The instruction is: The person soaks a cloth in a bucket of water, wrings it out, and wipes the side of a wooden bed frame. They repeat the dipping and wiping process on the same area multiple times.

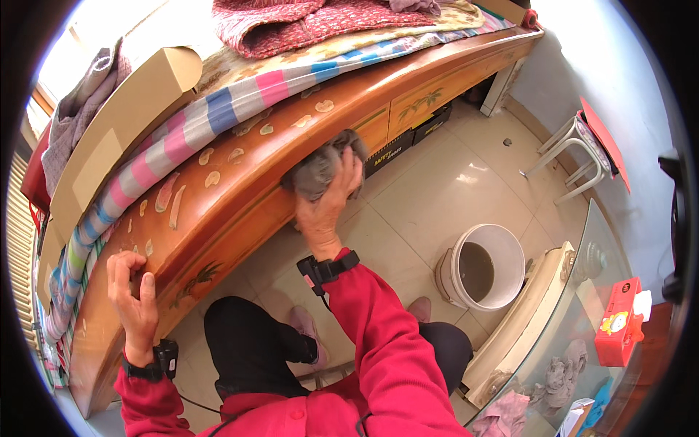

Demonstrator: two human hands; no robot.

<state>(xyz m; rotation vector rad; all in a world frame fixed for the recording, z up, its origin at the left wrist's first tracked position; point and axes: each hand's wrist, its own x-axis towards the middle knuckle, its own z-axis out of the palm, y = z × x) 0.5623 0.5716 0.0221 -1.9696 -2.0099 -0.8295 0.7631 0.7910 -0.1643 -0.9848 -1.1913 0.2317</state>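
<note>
My right hand (326, 211) presses a grey cloth (324, 169) against the rounded front edge of an orange-brown wooden kang bed (240, 175). Its fingers bend over the bunched cloth, which hangs partly over the drawer fronts. My left hand (135, 302) is at the near left end of the same wooden edge, fingers loosely curled, thumb apart, nothing held. Pale peeled patches (212, 179) dot the wood top between the hands. Both wrists wear black straps with small devices.
A white bucket (453, 271) of murky water stands on the tiled floor to the right. Beyond it is a stool (593, 149). A glass table (582, 320) at lower right bears a red tissue box (619, 323) and rags. Striped bedding (182, 131) and cardboard (124, 127) lie along the bed.
</note>
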